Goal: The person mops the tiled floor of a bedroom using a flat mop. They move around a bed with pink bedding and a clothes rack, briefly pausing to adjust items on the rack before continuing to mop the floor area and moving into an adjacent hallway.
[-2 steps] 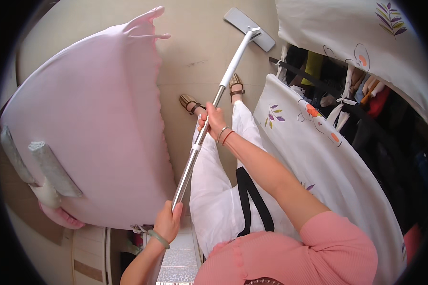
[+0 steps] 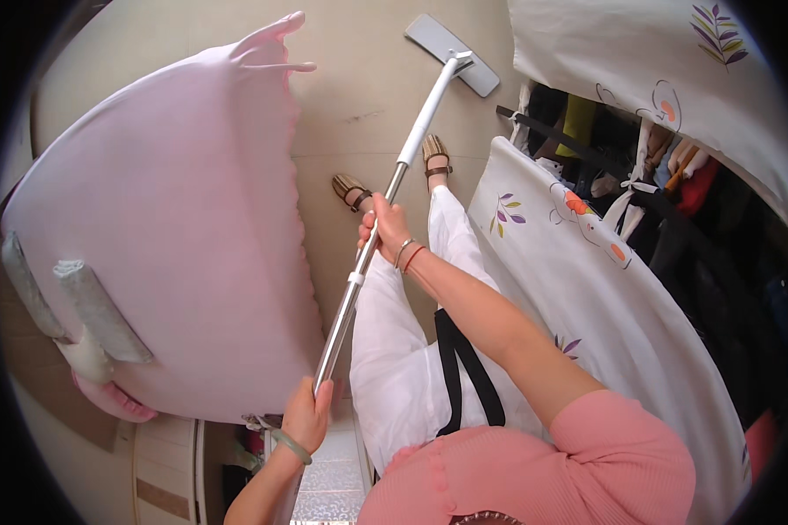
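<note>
A flat mop (image 2: pixel 423 118) with a silver and white pole slants from the lower left up to the far floor. Its grey rectangular head (image 2: pixel 438 44) lies on the beige tiles, beyond my feet. My left hand (image 2: pixel 306 411), with a green bangle at the wrist, is closed round the lower part of the pole. Farther up, my right hand (image 2: pixel 385 229) grips the pole below its white section; a silver bracelet and a red cord circle that wrist.
A bed with a pink sheet (image 2: pixel 175 192) stands at the left, with grey rolled bundles (image 2: pixel 102 311) on it. At the right, white patterned curtains (image 2: pixel 587 289) hang before a rack of clothes (image 2: pixel 674 166). A dark mark (image 2: pixel 363 116) shows on the floor (image 2: pixel 350 79).
The mop head has slid slightly to the left. My right hand has shifted a little left and down with the pole, while my left hand has dropped slightly.
</note>
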Demonstrator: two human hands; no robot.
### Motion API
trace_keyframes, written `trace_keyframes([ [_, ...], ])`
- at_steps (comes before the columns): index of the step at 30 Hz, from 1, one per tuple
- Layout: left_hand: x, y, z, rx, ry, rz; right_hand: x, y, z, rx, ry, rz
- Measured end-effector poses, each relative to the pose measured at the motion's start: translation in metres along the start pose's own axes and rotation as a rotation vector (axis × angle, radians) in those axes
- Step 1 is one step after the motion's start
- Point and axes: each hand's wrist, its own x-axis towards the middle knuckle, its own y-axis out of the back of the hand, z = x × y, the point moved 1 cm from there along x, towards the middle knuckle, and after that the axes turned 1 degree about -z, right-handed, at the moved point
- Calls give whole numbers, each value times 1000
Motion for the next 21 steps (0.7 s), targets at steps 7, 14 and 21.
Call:
trace_keyframes([
  [7,-84,17,-62,117,142,143,-49,-61,100,20,-185,-130],
  [14,-83,-51,-103,-67,73,103,-63,-22,109,-91,-199,-66],
  [21,41,-98,13,-270,-80,-88,23,77,-45,-188,-1,18],
])
